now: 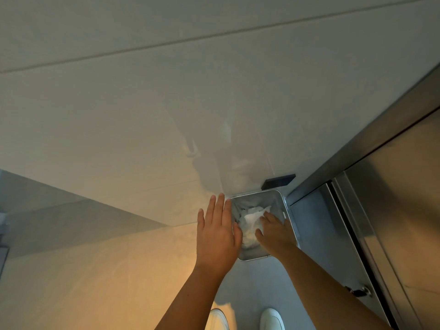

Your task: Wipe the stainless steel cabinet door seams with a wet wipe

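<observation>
1. Two hands are seen, both reaching forward and down on bare forearms. One open metal bin (257,193) stands on the floor (262,282) against the tiled wall (142,115). One stainless steel cabinet (392,186) fills the right side, and one dark door seam (350,225) runs down its face. One lock (362,290) is fitted low on the door. Two white shoes (271,317) are counted at the bottom edge, and one black block (278,181) is seen just behind the bin.
2. The left hand (217,231) is held flat, palm down, with straight, slightly spread fingers over the bin's left rim; nothing is held in it.
3. The right hand (273,231) is lowered into the bin with its fingers laid over the crumpled white wipe (251,219). Whether the wipe is pinched or only touched cannot be told.
4. The wipe lies inside the bin, between the two hands and well apart from the door seam.
5. How many separate pieces make up the white mass cannot be made out.
6. The bin's near right corner is covered by the right forearm, and part of its left rim by the left hand.
7. Both shoes are cut off by the lower edge, and the cabinet by the right edge.
</observation>
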### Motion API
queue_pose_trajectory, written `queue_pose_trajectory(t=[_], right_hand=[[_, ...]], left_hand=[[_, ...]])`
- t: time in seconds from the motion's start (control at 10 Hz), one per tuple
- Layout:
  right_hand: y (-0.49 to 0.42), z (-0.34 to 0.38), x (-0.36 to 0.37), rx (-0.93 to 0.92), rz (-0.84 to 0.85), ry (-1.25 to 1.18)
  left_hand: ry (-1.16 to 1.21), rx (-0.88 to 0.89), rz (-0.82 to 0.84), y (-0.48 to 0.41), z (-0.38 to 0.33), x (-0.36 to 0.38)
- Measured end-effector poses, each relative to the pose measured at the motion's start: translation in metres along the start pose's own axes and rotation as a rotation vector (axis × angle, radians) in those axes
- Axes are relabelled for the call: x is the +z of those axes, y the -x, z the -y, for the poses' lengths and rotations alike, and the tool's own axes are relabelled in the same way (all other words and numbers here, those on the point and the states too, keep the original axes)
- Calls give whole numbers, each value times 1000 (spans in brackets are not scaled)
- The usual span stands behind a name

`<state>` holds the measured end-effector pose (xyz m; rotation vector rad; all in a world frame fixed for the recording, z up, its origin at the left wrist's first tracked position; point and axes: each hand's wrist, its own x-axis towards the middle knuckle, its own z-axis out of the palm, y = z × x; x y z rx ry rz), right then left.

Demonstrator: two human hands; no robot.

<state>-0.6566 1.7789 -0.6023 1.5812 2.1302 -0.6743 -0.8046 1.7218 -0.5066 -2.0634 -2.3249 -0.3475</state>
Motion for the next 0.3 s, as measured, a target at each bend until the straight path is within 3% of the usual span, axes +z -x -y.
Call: queue_pose_trajectory(t=[0.3], right_hand=[[-8, 7, 9, 6, -14, -16]], left_hand=[[49, -17, -58, 2, 7, 2]])
